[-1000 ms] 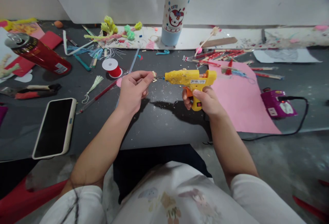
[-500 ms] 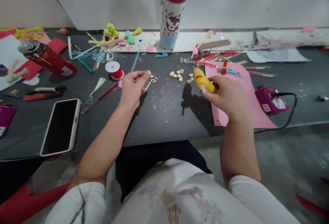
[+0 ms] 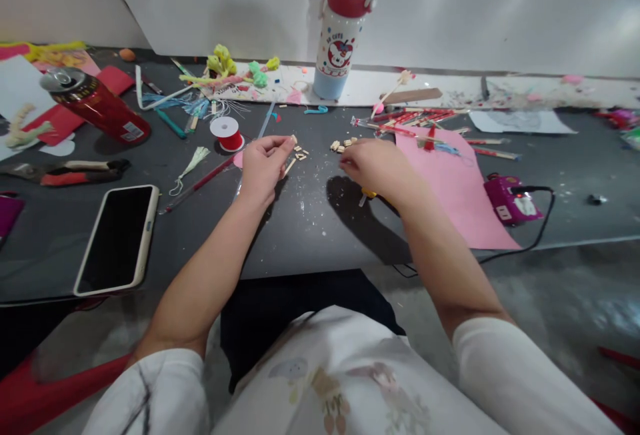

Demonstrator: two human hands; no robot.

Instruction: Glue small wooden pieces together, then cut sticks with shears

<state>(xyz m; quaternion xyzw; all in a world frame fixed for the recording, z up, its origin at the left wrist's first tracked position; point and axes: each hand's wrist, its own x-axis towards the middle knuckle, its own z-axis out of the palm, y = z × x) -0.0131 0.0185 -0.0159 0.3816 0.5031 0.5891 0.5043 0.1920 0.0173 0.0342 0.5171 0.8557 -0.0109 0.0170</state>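
My left hand point(image 3: 263, 163) is closed in a pinch, with a small pale wooden piece point(image 3: 293, 139) at its fingertips. Just right of those fingertips, several short stick bits point(image 3: 301, 153) lie on the dark table. My right hand point(image 3: 376, 167) is wrapped round a yellow glue gun point(image 3: 369, 192), mostly hidden under the palm; a clear stick end pokes out below it. Beyond the right fingers sits a small pile of pale wooden pieces point(image 3: 342, 146), partly covered by the hand.
A water bottle point(image 3: 338, 38) stands at the back. Pink paper point(image 3: 445, 188) and a purple box with a black cable point(image 3: 513, 200) lie right. On the left are a phone point(image 3: 117, 238), a red thread spool point(image 3: 227, 134), pliers point(image 3: 65, 172) and a tilted can point(image 3: 97, 105).
My right hand has swung left and turned palm down over the wooden pieces, still holding the glue gun. The left hand keeps its pinch almost in place. The view has shifted slightly.
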